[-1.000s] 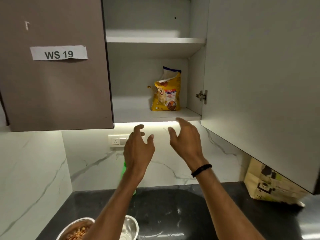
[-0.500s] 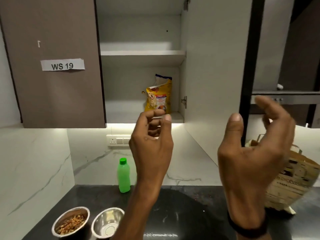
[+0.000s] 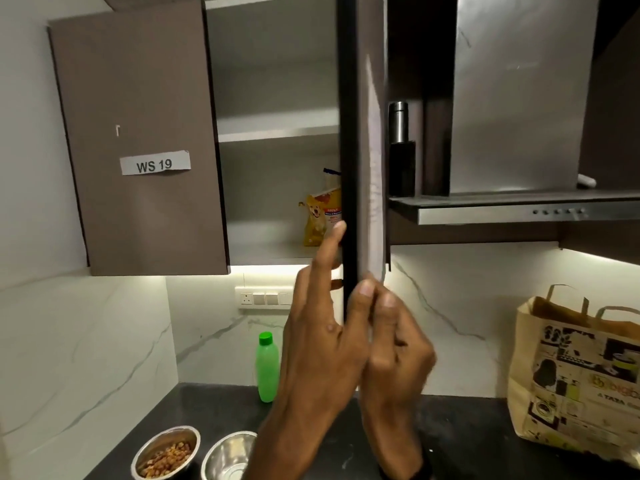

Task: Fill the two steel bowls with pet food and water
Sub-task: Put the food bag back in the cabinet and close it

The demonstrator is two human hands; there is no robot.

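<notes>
Two steel bowls stand at the counter's front left. The left bowl (image 3: 166, 451) holds brown kibble. The right bowl (image 3: 229, 455) looks shiny inside, and my left forearm partly hides it. A green water bottle (image 3: 267, 367) stands upright by the backsplash. The yellow pet food bag (image 3: 319, 216) stands on the lower cabinet shelf, half hidden by the cabinet door (image 3: 362, 140), which I see edge-on. My left hand (image 3: 322, 337) grips the door's lower edge, fingers on the inner side and thumb on the front edge. My right hand (image 3: 396, 351) holds the same bottom corner from the outer side.
A printed paper bag (image 3: 575, 375) stands on the black counter (image 3: 467, 445) at the right. A range hood (image 3: 512, 209) with a dark bottle on it hangs at the upper right. The left cabinet door labelled WS 19 (image 3: 138, 140) is closed. A wall socket (image 3: 263, 298) sits under the cabinet.
The cabinet door has swung from wide open to edge-on. Both hands, free in the air before, have come together on its lower corner. The view has pulled back and shifted.
</notes>
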